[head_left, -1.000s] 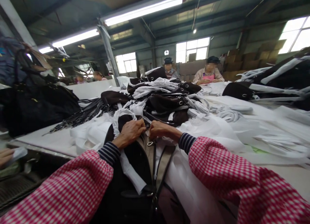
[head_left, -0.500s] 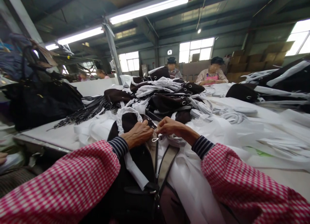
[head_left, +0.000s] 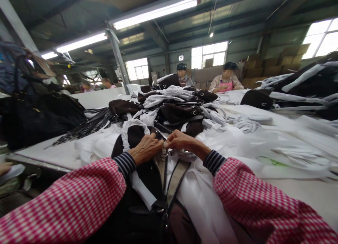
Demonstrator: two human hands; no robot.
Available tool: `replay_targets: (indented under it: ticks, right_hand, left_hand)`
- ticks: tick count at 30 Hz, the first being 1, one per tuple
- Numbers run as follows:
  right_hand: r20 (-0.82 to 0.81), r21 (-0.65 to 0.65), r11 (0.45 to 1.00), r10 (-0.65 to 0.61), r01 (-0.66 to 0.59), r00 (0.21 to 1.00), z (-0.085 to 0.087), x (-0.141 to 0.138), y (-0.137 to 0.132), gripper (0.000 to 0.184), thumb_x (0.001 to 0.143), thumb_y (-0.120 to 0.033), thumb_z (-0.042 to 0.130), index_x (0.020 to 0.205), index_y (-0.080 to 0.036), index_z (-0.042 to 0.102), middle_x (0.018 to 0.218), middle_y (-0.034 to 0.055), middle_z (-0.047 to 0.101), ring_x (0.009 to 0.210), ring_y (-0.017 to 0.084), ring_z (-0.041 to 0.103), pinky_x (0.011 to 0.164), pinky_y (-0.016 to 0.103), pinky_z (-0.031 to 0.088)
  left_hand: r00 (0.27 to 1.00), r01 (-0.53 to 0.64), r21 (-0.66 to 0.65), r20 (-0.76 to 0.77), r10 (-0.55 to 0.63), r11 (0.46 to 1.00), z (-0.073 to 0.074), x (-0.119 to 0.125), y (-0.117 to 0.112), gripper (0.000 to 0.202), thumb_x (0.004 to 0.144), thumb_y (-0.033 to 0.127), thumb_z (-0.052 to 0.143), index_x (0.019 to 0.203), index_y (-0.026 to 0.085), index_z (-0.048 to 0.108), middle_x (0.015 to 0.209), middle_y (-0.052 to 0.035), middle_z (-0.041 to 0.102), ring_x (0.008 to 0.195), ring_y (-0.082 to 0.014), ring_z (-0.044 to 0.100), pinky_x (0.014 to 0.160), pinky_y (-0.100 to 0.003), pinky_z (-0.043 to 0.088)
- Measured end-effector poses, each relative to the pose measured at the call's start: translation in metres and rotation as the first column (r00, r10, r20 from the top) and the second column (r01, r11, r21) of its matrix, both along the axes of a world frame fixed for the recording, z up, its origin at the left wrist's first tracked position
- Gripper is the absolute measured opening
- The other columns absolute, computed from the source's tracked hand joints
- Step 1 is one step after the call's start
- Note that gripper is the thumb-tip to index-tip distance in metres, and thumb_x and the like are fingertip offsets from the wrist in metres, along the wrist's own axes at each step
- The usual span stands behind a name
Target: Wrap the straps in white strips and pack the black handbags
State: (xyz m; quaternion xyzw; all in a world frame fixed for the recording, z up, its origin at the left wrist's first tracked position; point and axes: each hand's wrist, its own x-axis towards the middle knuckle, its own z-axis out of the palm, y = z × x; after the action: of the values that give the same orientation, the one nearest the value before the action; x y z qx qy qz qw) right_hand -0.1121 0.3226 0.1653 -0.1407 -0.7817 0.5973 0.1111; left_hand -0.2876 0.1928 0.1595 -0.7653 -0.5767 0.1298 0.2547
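A dark brown bag (head_left: 137, 198) with a beige lining and an open zipper lies in front of me on the white table (head_left: 311, 191). My left hand (head_left: 145, 149) is closed on the bag's top edge beside a handle wrapped in white paper (head_left: 126, 131). My right hand (head_left: 179, 141) pinches a small metal clasp at the same spot, fingertips meeting those of the left hand. Both arms wear red-and-white checked sleeves over striped cuffs.
A heap of dark bags with paper-wrapped handles (head_left: 179, 103) rises just beyond my hands. Black straps (head_left: 87, 126) lie at the left, black bags (head_left: 39, 113) further left. More bags (head_left: 298, 92) pile at the right. Two people (head_left: 227, 80) sit at the far end.
The small metal clasp, seen hanging below my fingers half a second ago, is now drawn up between my fingertips. Both hands stay together at the bag's top edge.
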Motion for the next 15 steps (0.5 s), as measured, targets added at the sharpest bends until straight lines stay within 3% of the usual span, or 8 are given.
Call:
replay_targets:
  ticks: [5,8,11,15]
  right_hand:
    - [-0.026,-0.04,0.999,-0.028,0.027,0.999,-0.002,0.001,0.003,0.014,0.061,-0.025,0.068,0.057,-0.013,0.061,0.047,-0.0069,0.043,0.046,0.005,0.029,0.048,0.025,0.015]
    - [-0.031,-0.036,0.999,-0.022,0.021,0.999,-0.003,0.003,0.004,0.019,0.061,-0.029,0.07,0.057,-0.013,0.06,0.047,-0.0072,0.042,0.045,0.005,0.027,0.048,0.025,0.015]
    - [-0.027,-0.026,0.999,-0.038,0.038,0.999,-0.002,0.005,0.002,0.022,0.062,-0.032,0.071,0.057,-0.014,0.058,0.048,-0.0072,0.042,0.046,0.005,0.027,0.048,0.025,0.015]
    - [0.026,0.026,0.998,-0.05,0.05,0.998,-0.003,0.005,0.0,0.021,0.064,-0.03,0.07,0.058,-0.014,0.059,0.049,-0.0071,0.043,0.047,0.005,0.028,0.048,0.025,0.016]
  left_hand:
    - [0.999,0.037,-0.018,0.011,-0.037,0.999,-0.003,0.008,-0.004,0.027,0.099,0.007,0.046,0.117,0.018,0.062,0.094,-0.0086,0.065,0.104,-0.0268,0.054,0.091,-0.043,0.043]
    - [0.997,-0.011,-0.023,0.074,0.013,1.0,0.0,0.021,-0.004,0.033,0.098,0.003,0.04,0.119,0.016,0.062,0.103,-0.0111,0.067,0.113,-0.0277,0.053,0.099,-0.047,0.042]
    - [0.972,-0.11,-0.059,0.204,0.12,0.992,0.006,0.029,0.001,0.029,0.096,0.004,0.042,0.108,0.016,0.066,0.1,-0.0113,0.069,0.106,-0.0271,0.057,0.092,-0.043,0.045]
    - [0.901,-0.266,-0.022,0.35,0.257,0.964,0.018,0.018,0.007,0.018,0.094,0.017,0.05,0.097,0.015,0.068,0.089,-0.0119,0.071,0.09,-0.0254,0.064,0.077,-0.035,0.045]
